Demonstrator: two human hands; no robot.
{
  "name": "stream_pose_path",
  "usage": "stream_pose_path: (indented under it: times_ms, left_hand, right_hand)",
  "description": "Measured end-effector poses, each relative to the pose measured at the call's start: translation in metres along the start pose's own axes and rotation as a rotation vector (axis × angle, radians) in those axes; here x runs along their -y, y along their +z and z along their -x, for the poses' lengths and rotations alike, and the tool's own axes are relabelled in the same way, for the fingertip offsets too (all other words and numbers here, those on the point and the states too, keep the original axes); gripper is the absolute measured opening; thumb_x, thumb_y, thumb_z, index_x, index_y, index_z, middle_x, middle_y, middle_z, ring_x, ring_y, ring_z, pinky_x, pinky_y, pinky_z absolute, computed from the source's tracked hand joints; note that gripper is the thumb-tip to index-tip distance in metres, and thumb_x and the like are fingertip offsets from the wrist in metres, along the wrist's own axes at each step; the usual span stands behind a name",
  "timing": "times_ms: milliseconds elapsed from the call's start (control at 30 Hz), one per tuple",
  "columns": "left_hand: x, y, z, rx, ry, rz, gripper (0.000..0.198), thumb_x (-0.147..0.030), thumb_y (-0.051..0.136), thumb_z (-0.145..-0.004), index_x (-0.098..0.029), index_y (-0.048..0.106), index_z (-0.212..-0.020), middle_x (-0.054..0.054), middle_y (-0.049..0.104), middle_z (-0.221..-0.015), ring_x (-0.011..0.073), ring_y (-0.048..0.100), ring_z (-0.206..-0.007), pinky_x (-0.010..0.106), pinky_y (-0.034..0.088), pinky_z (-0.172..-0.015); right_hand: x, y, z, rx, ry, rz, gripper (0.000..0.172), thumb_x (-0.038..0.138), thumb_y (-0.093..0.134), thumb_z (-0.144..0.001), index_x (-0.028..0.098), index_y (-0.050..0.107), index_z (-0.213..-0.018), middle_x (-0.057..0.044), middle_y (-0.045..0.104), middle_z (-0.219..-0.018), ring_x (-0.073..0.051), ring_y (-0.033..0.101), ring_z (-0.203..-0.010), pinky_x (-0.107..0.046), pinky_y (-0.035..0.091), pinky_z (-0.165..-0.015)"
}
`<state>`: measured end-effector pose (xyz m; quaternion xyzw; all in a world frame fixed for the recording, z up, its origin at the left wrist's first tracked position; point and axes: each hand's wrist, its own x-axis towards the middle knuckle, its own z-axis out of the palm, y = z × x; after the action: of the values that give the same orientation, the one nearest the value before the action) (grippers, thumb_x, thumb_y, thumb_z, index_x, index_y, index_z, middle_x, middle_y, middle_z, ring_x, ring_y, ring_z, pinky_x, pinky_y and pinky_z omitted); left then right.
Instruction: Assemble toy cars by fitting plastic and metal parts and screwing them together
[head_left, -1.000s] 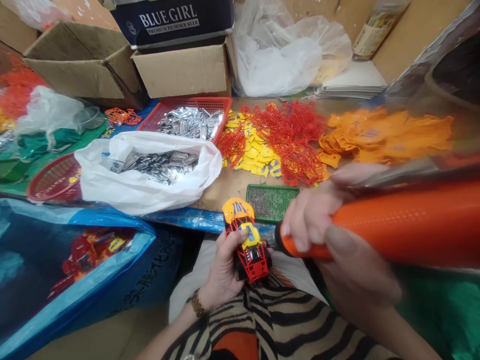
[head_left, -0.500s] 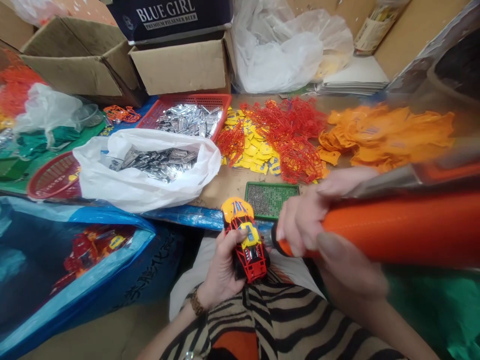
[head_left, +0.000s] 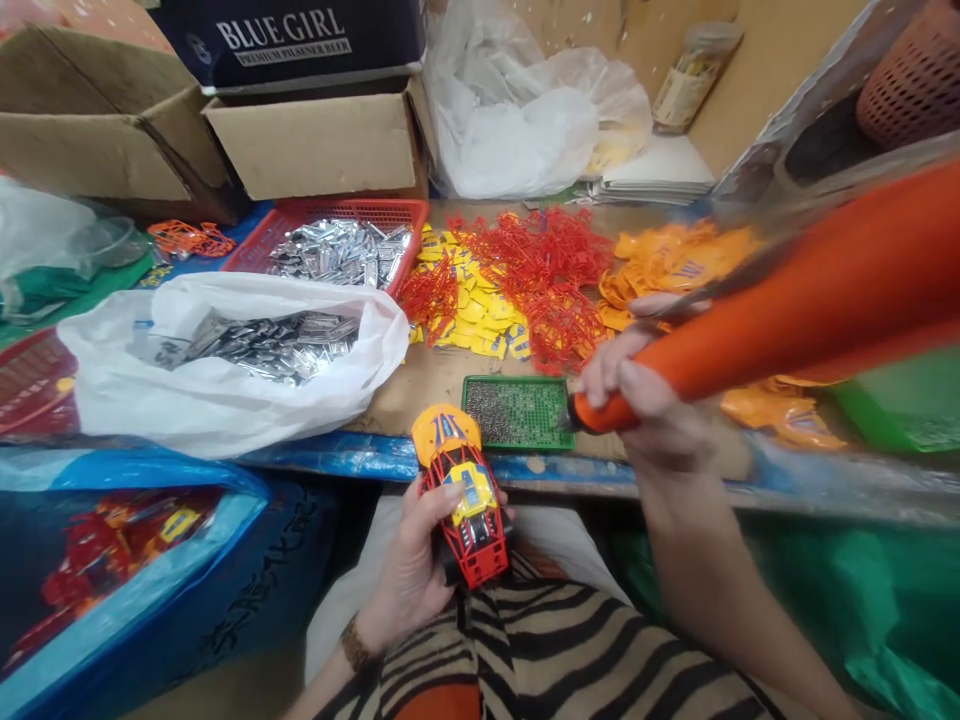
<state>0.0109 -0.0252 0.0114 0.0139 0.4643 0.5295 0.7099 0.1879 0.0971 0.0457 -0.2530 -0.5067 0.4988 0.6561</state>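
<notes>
My left hand [head_left: 416, 550] is closed around a toy car [head_left: 480, 540] with an orange hood, a red cage frame and a yellow roof panel; the thumb presses on the roof. Over the table's front edge, my right hand [head_left: 660, 410] grips a large orange electric screwdriver [head_left: 810, 285], slanted down to the left. Its black nose is at the right edge of a green tray [head_left: 551, 405] of small screws. Motion blurs the back of the tool. Whether the tip touches a screw I cannot tell.
Beyond the tray lie yellow panels [head_left: 480, 305], red cage frames [head_left: 559, 250] and orange hoods [head_left: 675, 255]. A white bag [head_left: 360, 370] and a red basket [head_left: 251, 245] hold silvery parts. At lower left a blue sack [head_left: 247, 570] contains red and yellow pieces. Cardboard boxes [head_left: 315, 145] stand behind.
The screwdriver's nose has moved from beside the toy car up to the screw tray's right edge, with my right hand on it. The view has shifted to the right. My left hand keeps its hold.
</notes>
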Motion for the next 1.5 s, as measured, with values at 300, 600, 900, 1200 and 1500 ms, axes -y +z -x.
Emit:
stream_pose_path:
  times_ms: [300, 600, 900, 1200, 1500]
  left_hand:
    - [-0.002, 0.001, -0.004, -0.031, -0.013, 0.008, 0.048, -0.027, 0.082, -0.066, -0.01, 0.06, -0.105, 0.011, 0.074, -0.08, 0.0281, 0.073, -0.072, 0.036, 0.063, -0.063]
    - [0.001, -0.002, -0.005, -0.036, 0.022, 0.002, 0.042, -0.025, 0.079, -0.069, -0.01, 0.063, -0.105, 0.012, 0.075, -0.084, 0.0262, 0.074, -0.072, 0.036, 0.063, -0.067]
    - [0.002, -0.002, -0.006, -0.015, 0.034, 0.025, 0.037, -0.022, 0.078, -0.072, -0.009, 0.065, -0.104, 0.012, 0.076, -0.085, 0.0246, 0.073, -0.074, 0.037, 0.064, -0.072]
    - [0.003, -0.004, -0.006, -0.004, 0.031, 0.019, 0.041, -0.025, 0.08, -0.068, -0.01, 0.065, -0.103, 0.012, 0.075, -0.083, 0.0259, 0.073, -0.071, 0.038, 0.064, -0.069]
    - [0.001, -0.001, -0.005, -0.044, 0.003, 0.036, 0.051, -0.03, 0.085, -0.063, -0.01, 0.063, -0.104, 0.011, 0.075, -0.083, 0.0272, 0.073, -0.069, 0.039, 0.064, -0.065]
  right_hand:
    - [-0.02, 0.006, 0.004, -0.033, 0.019, 0.075, 0.032, 0.024, 0.073, -0.078, 0.025, 0.055, -0.103, 0.007, 0.057, -0.063, -0.012, 0.056, -0.048, -0.03, 0.051, -0.052]
    - [-0.023, 0.005, 0.002, -0.027, 0.03, 0.068, 0.041, 0.021, 0.071, -0.076, 0.027, 0.053, -0.112, 0.008, 0.059, -0.062, -0.013, 0.055, -0.047, -0.029, 0.05, -0.049]
    - [-0.023, 0.007, 0.002, -0.015, 0.042, 0.107, 0.037, 0.024, 0.073, -0.076, 0.025, 0.055, -0.109, 0.008, 0.059, -0.059, -0.013, 0.055, -0.047, -0.03, 0.051, -0.049]
    - [-0.022, 0.011, 0.003, -0.031, 0.013, 0.15, 0.031, 0.021, 0.072, -0.075, 0.026, 0.054, -0.1, 0.009, 0.059, -0.057, -0.012, 0.054, -0.045, -0.028, 0.05, -0.046]
    - [-0.022, 0.012, 0.004, -0.011, 0.032, 0.147, 0.026, 0.02, 0.071, -0.078, 0.029, 0.052, -0.092, 0.009, 0.058, -0.063, -0.011, 0.054, -0.049, -0.027, 0.05, -0.051]
